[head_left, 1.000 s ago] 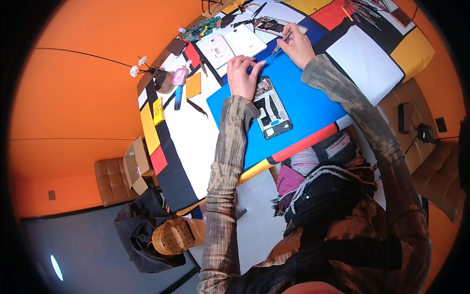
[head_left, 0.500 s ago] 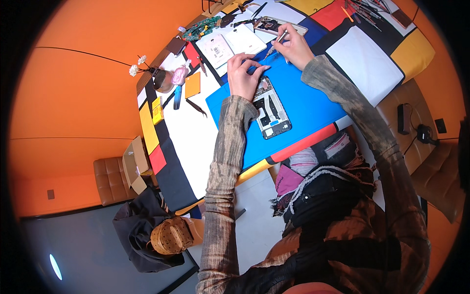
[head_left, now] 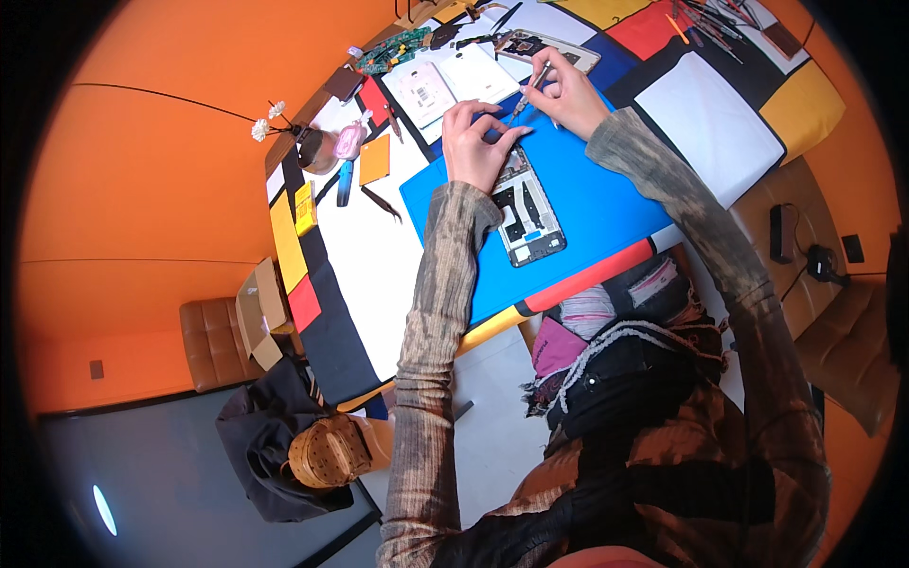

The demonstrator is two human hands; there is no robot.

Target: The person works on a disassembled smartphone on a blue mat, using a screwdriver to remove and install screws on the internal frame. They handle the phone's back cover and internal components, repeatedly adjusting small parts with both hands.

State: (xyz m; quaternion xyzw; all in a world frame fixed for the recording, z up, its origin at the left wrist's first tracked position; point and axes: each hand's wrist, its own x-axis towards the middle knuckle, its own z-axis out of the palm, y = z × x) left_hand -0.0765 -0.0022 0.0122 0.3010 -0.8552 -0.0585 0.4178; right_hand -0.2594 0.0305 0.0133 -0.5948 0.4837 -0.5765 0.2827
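My right hand [head_left: 572, 102] grips a slim screwdriver [head_left: 520, 106] between thumb and fingers, its tip slanting down toward my left fingertips. My left hand [head_left: 472, 147] is closed, thumb and forefinger together right beside that tip; whatever they pinch is too small to make out. Under and below the left hand lies an opened smartphone [head_left: 532, 220], its inner frame and dark parts facing up. The hand hides part of the phone's upper end. A blue mat [head_left: 606, 194] lies beneath the phone.
Two white phone panels [head_left: 418, 97] lie beyond my left hand, with another opened phone [head_left: 540, 47] farther back. Green circuit boards [head_left: 396, 52] sit at the far left. Tweezers [head_left: 381, 202] and a blue-handled tool [head_left: 345, 182] are to the left; several thin tools [head_left: 715, 33] lie far right.
The screwdriver tip has come slightly nearer my left fingertips, and my left thumb and forefinger have shifted a little. The phone stays in place on the mat.
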